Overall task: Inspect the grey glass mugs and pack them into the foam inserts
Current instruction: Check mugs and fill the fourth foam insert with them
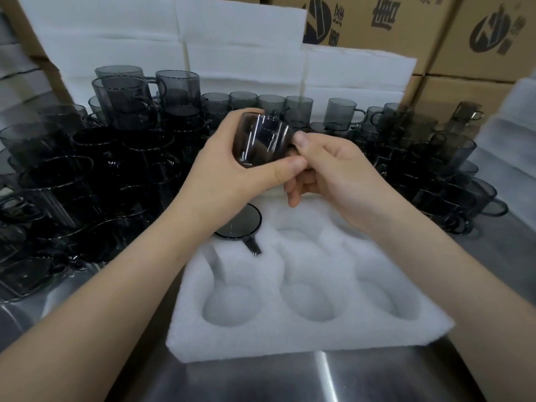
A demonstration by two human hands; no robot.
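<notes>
- Held mug [262,139]: dark grey, see-through glass, tipped on its side in the air above the far edge of the foam insert. The left hand [229,169] wraps its body and the right hand [327,166] pinches its right edge.
- Packed mug [240,223]: upright in the insert's far-left pocket, with its handle lying in a slot towards the near side.
- Foam insert [304,340]: white, flat on the metal table [290,381], with round pockets in rows.
- Loose mugs [87,175]: grey, mostly upright and some stacked, crowded left, behind and right of the insert.
</notes>
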